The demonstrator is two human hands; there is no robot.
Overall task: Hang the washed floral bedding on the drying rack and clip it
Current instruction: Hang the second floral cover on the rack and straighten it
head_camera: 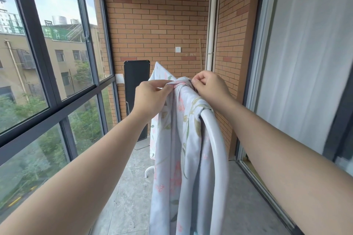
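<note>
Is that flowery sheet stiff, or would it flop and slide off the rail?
Probably floppy: the pale floral fabric bedding hangs in loose folds over the white curved rail. It may slip, as the rail looks smooth; left hand and right hand pinch its bunched top.

No text can be read with certainty. Through the window (33, 44), a green sign board (57, 33) is noted on the roof of the building opposite; it is marked with a pale round emblem and a few pale characters, all too small and blurred to be made out. Just above it a dark rooftop frame (48, 23) with a zigzag outline is recorded, and whether it is lettering cannot be told.
</note>
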